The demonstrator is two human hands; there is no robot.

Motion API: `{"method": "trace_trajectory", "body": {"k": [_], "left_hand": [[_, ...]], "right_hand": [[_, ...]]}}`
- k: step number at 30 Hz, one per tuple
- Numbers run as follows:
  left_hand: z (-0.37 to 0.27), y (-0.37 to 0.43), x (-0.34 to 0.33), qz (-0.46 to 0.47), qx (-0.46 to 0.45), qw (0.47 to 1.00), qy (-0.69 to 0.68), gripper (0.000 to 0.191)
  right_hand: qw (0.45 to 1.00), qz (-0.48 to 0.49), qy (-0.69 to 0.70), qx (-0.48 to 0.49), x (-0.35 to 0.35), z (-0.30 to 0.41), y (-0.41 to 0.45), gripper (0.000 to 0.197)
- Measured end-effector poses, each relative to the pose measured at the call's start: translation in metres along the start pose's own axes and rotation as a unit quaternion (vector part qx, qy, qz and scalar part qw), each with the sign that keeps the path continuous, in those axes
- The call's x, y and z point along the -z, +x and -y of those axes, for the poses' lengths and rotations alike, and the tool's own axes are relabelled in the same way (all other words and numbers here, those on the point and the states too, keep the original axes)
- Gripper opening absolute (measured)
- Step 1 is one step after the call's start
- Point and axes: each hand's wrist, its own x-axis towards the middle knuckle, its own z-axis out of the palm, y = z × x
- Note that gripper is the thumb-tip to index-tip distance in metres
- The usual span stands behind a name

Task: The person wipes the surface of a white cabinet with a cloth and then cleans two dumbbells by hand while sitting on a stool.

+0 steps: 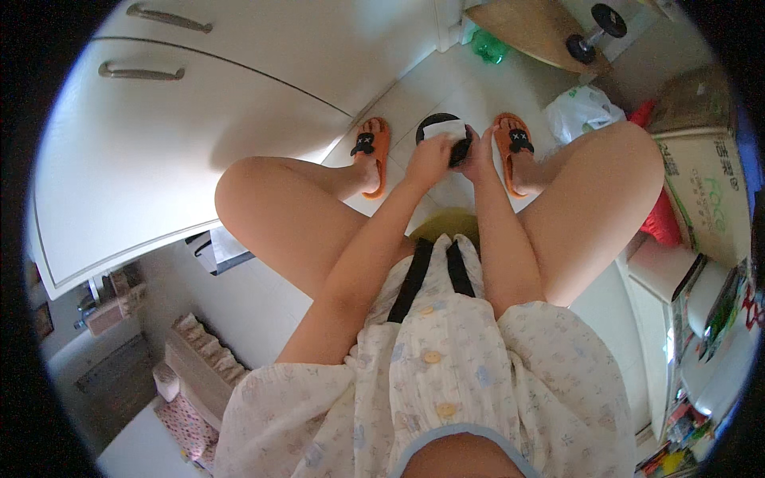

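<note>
Between my knees, both hands are close together around a black object (460,154) with a round end, low above the floor. Its middle is covered by my fingers, so its exact kind is unclear. My left hand (429,160) presses a white tissue or cloth (445,128) against the round end. From the other side, my right hand (477,154) grips the black object. On either side stand my feet in orange slippers, the left slipper (378,161) and the right slipper (508,155), each with a black figure on its strap.
White cabinet doors (179,137) with metal handles rise at the left. A dumbbell (594,36) rests on a wooden board (526,30) at upper right, near a green plastic bottle (489,46). A white plastic bag (583,113) and a cardboard box (702,191) bearing writing stand at the right.
</note>
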Motion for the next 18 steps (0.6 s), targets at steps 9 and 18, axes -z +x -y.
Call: {"method": "trace_trajectory", "body": {"k": [9, 18], "left_hand": [[0.051, 0.039, 0.06, -0.356, 0.077, 0.913, -0.184, 0.036], [0.054, 0.043, 0.032, -0.353, -0.024, 0.929, -0.107, 0.032]], "right_hand": [[0.996, -0.028, -0.077, -0.026, -0.007, 0.002, 0.007, 0.094], [0.994, -0.064, -0.08, -0.03, -0.027, 0.006, -0.01, 0.087]]}}
